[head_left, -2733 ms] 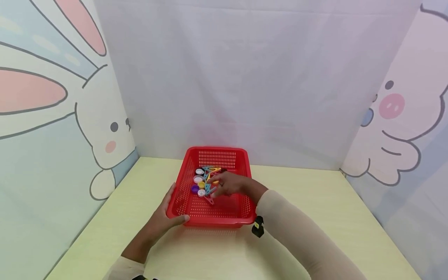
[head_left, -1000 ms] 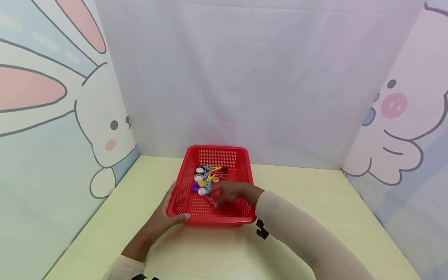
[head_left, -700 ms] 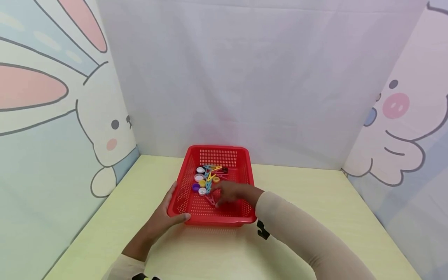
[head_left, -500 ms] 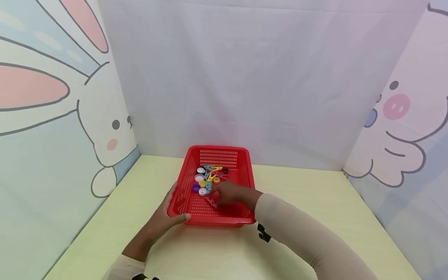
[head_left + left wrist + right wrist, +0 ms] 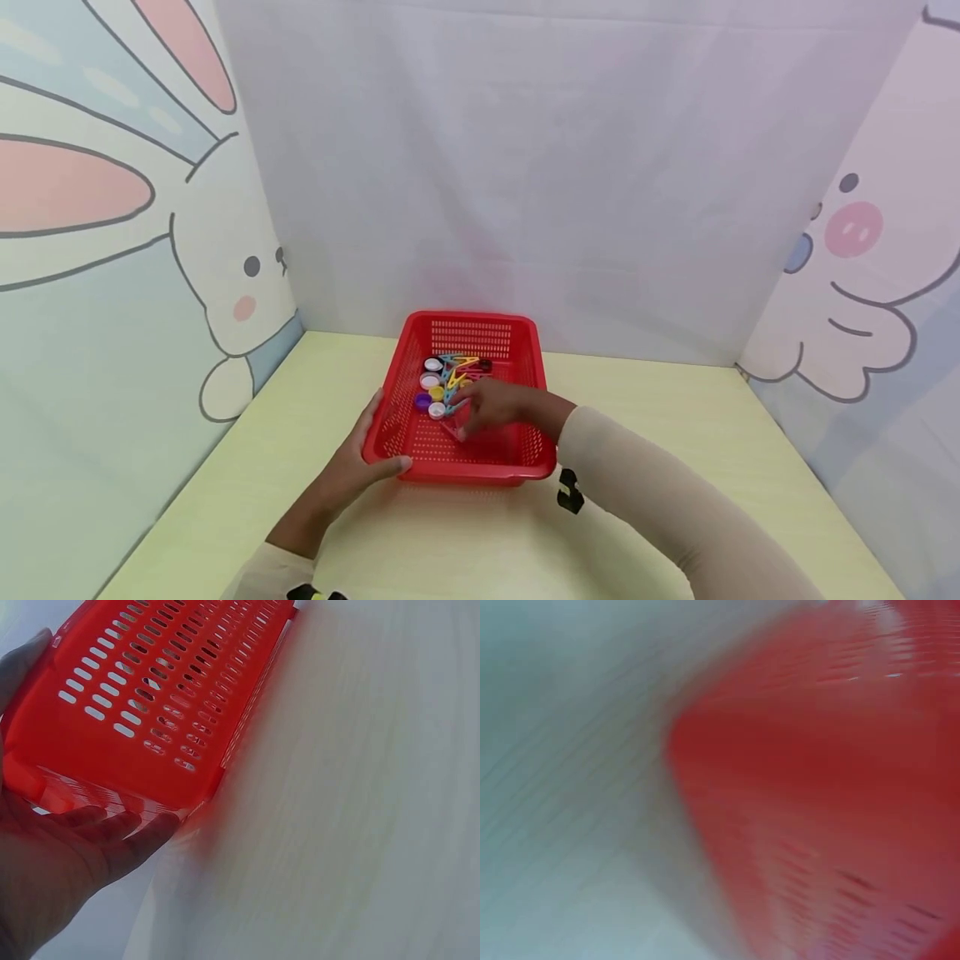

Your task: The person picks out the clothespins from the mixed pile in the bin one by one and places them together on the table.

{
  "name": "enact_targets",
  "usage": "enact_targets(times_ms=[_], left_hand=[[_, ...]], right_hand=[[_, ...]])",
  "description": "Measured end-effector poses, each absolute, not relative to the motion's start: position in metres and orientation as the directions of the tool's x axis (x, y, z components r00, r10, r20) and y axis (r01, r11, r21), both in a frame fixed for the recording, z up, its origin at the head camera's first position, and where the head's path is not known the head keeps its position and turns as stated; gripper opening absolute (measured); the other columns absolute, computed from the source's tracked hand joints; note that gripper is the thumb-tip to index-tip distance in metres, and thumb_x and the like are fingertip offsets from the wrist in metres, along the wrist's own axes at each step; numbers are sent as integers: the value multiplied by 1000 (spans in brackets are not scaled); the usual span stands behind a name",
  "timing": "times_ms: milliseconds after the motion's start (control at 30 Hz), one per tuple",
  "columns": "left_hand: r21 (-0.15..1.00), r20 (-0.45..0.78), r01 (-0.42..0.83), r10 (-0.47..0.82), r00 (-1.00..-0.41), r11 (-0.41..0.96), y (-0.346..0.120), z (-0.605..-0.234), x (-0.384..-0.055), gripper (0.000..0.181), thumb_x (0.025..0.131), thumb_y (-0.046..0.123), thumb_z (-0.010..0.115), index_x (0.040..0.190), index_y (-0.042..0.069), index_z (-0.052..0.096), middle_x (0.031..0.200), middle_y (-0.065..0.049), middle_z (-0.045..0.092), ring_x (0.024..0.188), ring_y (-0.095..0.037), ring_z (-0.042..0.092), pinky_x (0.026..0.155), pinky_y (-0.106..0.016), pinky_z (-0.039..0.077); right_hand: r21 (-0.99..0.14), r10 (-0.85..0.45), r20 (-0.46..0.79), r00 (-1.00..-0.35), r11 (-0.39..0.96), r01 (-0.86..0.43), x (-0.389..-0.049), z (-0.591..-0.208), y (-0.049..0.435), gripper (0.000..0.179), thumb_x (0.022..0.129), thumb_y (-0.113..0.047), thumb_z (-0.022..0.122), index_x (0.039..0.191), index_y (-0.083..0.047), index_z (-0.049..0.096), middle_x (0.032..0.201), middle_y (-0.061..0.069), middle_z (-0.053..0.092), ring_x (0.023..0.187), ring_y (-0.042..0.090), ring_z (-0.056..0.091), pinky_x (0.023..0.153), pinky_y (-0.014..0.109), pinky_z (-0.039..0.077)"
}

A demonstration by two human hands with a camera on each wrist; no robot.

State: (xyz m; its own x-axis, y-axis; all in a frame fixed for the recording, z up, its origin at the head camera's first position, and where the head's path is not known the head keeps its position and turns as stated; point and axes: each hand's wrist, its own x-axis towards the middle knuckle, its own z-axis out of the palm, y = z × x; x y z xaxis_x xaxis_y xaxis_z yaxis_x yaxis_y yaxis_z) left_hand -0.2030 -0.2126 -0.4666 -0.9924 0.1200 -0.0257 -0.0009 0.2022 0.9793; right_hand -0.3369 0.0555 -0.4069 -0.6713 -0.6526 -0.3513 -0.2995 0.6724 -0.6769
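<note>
A red plastic basket (image 5: 468,475) with slotted walls stands on the table. My left hand (image 5: 348,475) holds its near left corner, thumb over the front rim; in the left wrist view the fingers (image 5: 142,840) lie against the outer wall. Inside, my right hand (image 5: 491,404) reaches down, index finger and thumb spread apart. Its fingertips are right by a blue clothespin (image 5: 452,409) and a pink clothespin (image 5: 450,429). Bottle caps lie left of it: a white cap (image 5: 437,410), a purple cap (image 5: 423,402) and a yellow cap (image 5: 437,392). The blurred right wrist view shows only basket and table.
Farther back in the basket are more clothespins, including a yellow clothespin (image 5: 455,379), plus a dark cap (image 5: 484,365). The pale yellow table (image 5: 637,433) meets a grey cloth backdrop (image 5: 525,208). Printed cartoon panels (image 5: 240,292) flank both sides.
My right hand has shifted within the basket, toward the front and then slightly back up toward the blue clothespin. My left hand keeps its hold on the corner.
</note>
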Motion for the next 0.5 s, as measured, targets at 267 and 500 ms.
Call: enact_targets(times_ms=[267, 500], left_hand=[[980, -26, -3, 111, -993, 199, -212, -468, -202, 127, 87, 23, 92, 176, 33, 2, 175, -13, 32, 155, -46, 44, 98, -47, 67], [980, -23, 1, 120, -992, 201, -213, -467, -203, 129, 85, 26, 94, 176, 33, 3, 175, -14, 32, 155, -47, 43, 99, -47, 67]], right_hand=[[-789, -641, -357, -680, 596, -147, -327, -358, 68, 50, 94, -26, 87, 141, -21, 74, 83, 5, 67, 70, 16, 55, 66, 27, 52], [-835, -661, -300, -687, 531, -146, -332, -333, 56, 43, 95, -26, 86, 137, -22, 77, 81, 3, 68, 70, 17, 54, 64, 25, 53]])
